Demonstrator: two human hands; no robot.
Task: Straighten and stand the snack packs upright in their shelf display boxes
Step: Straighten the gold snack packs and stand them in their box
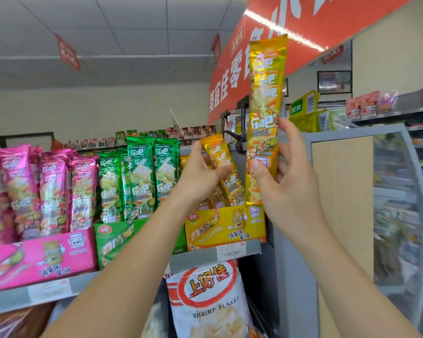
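Observation:
Three display boxes stand on the top shelf: a pink box (59,254), a green box (112,237) and a yellow box (226,228). My right hand (283,176) grips a long yellow snack pack (265,101) by its lower part and holds it upright above the yellow box's right side. My left hand (200,172) grips a second yellow pack (221,159) that leans to the left inside the yellow box. Pink packs (51,189) and green packs (142,179) stand in their boxes, some slightly tilted.
A white shrimp flakes bag (205,298) hangs below the shelf edge (215,252). A grey cabinet with a glass front (398,203) stands to the right. A red banner (232,81) hangs overhead. A black hook (235,135) sticks out behind the yellow packs.

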